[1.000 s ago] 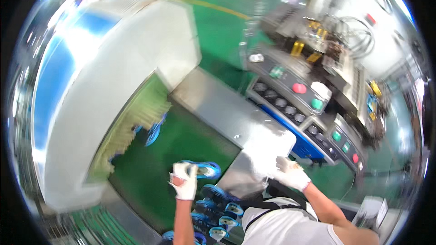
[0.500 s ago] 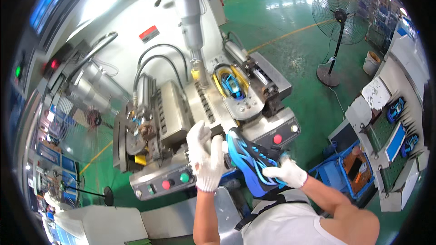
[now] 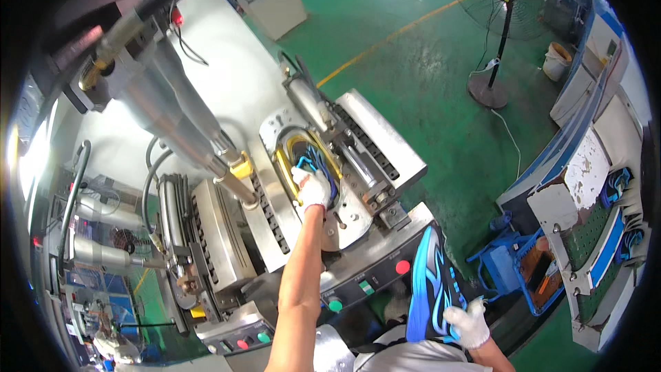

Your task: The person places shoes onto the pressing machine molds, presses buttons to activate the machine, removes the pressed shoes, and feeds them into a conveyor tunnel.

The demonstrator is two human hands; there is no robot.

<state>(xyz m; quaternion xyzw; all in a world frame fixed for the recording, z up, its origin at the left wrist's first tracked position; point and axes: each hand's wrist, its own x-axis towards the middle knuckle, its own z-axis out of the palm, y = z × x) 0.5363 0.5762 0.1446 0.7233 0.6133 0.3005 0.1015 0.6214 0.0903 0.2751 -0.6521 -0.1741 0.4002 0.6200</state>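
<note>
In the machine, a blue and black sneaker (image 3: 321,162) sits inside a mould with yellow side pads (image 3: 286,169). My left hand (image 3: 313,189), in a white knit glove, reaches forward and closes on this sneaker, covering part of it. Down at the right, in front of my body, a second sneaker (image 3: 425,293) in blue and black stands toe up. My gloved right hand (image 3: 469,324) grips it on its right side by the opening. Part of that sneaker is hidden at the fingers.
Metal press cylinders (image 3: 182,114) rise left of the mould. Along the machine's front runs a panel with a red button (image 3: 403,267) and a green button (image 3: 335,304). To the right are a blue crate (image 3: 513,265), a rack (image 3: 595,262) with more sneakers, and a standing fan (image 3: 504,41).
My left hand has left the held sneaker's side and reached forward onto the one in the mould. My right hand has carried its sneaker to the right. The view has shifted too.
</note>
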